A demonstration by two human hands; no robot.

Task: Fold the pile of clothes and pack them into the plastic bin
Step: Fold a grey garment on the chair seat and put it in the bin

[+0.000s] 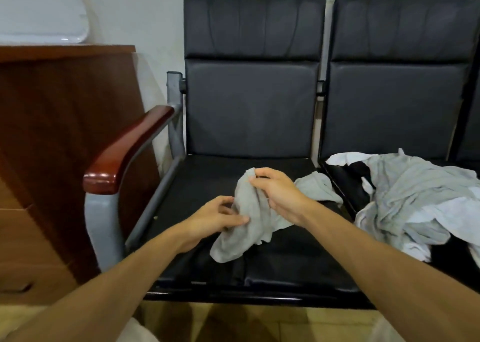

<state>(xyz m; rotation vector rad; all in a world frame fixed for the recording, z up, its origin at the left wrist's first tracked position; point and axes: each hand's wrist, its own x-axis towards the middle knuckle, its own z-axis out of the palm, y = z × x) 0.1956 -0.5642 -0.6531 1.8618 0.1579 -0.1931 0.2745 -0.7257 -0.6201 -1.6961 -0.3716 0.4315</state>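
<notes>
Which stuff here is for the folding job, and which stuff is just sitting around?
For the job: grey garment, held by the left hand and the right hand; pile of clothes on the next seat.

Just sitting around: black chair, wooden armrest, brown cabinet.

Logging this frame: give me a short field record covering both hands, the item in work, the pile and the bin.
left hand: pinches the lower part of the grey garment
right hand: grips the garment's top edge
grey garment: bunched, not yet folded, lower end lying on the left seat
pile: crumpled light clothes on the right seat, unfolded
plastic bin: not in view
</notes>
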